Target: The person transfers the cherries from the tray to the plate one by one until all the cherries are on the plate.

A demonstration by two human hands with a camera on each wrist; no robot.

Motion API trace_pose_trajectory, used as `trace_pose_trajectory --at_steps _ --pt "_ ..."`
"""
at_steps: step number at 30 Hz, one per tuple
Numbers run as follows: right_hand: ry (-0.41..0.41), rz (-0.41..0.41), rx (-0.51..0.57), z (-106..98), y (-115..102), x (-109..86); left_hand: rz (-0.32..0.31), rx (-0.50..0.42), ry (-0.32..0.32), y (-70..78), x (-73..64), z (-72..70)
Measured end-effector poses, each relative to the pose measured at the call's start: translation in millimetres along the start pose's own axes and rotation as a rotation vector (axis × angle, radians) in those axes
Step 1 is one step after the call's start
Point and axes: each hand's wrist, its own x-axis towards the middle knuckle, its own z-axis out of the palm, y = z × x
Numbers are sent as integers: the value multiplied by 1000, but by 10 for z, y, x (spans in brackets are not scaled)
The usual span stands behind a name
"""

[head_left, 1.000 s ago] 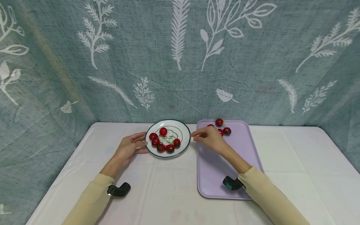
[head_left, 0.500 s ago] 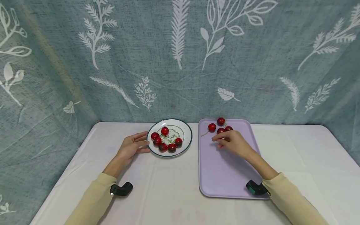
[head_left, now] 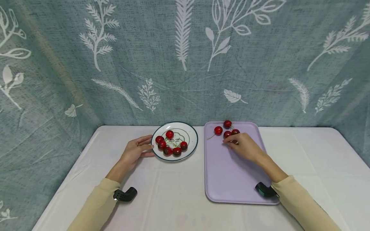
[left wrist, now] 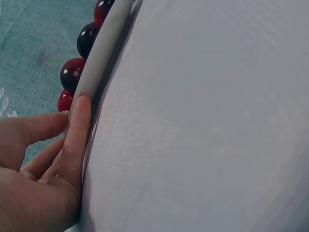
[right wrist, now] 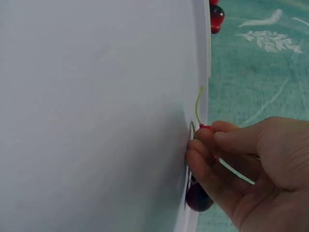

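Note:
In the head view my left hand (head_left: 133,154) holds the left rim of a white plate (head_left: 189,131) with a dark rim, thumb over the edge. Several cherries (head_left: 177,151) lie on it, some with green stems. My right hand (head_left: 245,147) is over the purple tray (head_left: 225,186), its fingertips down among more cherries (head_left: 218,130) at the tray's far end. In the right wrist view, thumb and fingertips are close together beside thin green stems (right wrist: 198,106); a dark cherry (right wrist: 199,197) shows below them. Whether they pinch a stem is hidden.
A white cloth (head_left: 173,199) covers the table under plate and tray. Behind it hangs a blue-green curtain (head_left: 162,57) with white leaf prints. A dark wrist device (head_left: 125,194) sits at the left cuff, another (head_left: 264,190) at the right.
My right hand has moved from beside the plate's right rim to the right, over the tray's cherries, and has shifted slightly farther right since. The left hand stays at the plate.

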Motion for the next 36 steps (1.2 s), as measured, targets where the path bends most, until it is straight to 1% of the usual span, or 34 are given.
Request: trace_pose_trajectory --at_steps 3,7,11,15,20,25,29,36 --pt "2 -2 -27 -4 0 19 2 5 4 0 8 5" --pt "-20 -10 -46 -20 -11 51 9 11 2 4 10 3" --pt "-42 -54 -85 -18 -8 92 10 14 2 12 5 6" --pt "-48 -90 -141 -10 -15 118 2 10 4 22 2 11" --pt "-46 -86 -195 -7 -45 125 0 12 9 31 -2 22" --pt "-12 -81 -223 -4 -84 115 2 15 14 20 0 20" --pt "29 -101 -225 0 -108 113 3 8 14 13 0 15" --pt "137 -128 -143 -7 -150 107 -2 16 22 6 3 14"
